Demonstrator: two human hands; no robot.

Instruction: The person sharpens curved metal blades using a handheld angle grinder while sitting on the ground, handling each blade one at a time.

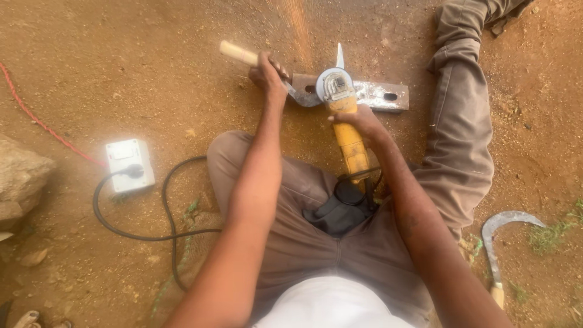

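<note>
- White cloth of the person's shirt (331,304) filled the bottom edge of the view, closest to the camera, with grey-brown trousers (303,243) beyond it; the person sat on the bare red-brown dirt ground (121,73) with legs spread, leaving a working space between them.
- A second sickle (499,243), curved grey blade and pale handle, lay untouched on the ground beside the right thigh.
- A black cable (136,234) looped across the dirt on the left to a white socket box (129,163), with a thin red cord (36,118) trailing away from it and a rock (21,176) just beside.
- The right hand (359,121) was closed around the yellow body of an angle grinder (345,115), which pointed away from the person so its disc met the metal ahead.
- The left hand (267,74) was clamped on the pale wooden handle (238,53) of a sickle, apparently to pin it steady against the pull of the disc.
- The sickle blade (302,97) curved from that handle to lie on a flat steel bar (376,94) with slotted holes; the bar seemingly served as a small bench, lifting the edge off the dirt.
- Orange sparks (297,24) streamed away toward the top of the view, thrown clear of the person's body.
- The right leg stretched past the bar, the foot (504,12) just at the far edge.
</note>
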